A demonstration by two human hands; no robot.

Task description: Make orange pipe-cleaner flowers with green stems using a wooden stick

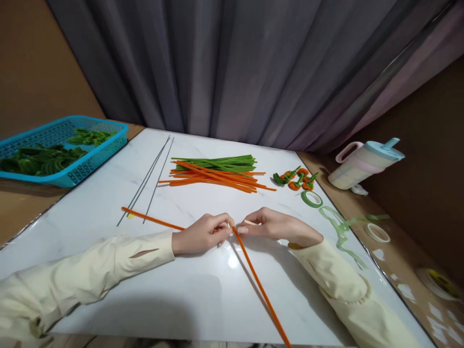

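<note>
My left hand (203, 234) and my right hand (279, 225) meet over the white marble table (203, 290), both pinching an orange pipe cleaner (259, 282) at its bend. One leg of the pipe cleaner runs left toward the wires, the other runs down toward me. A thin pale stick (250, 222) shows between the fingers of my right hand. Both arms wear cream sleeves.
A pile of orange and green pipe cleaners (217, 173) lies mid-table, with thin dark wires (152, 179) to its left. Small finished orange-green pieces (295, 180) and green tape rolls (311, 198) lie right. A blue basket (65, 145) of green pieces sits left, a jug (364, 164) far right.
</note>
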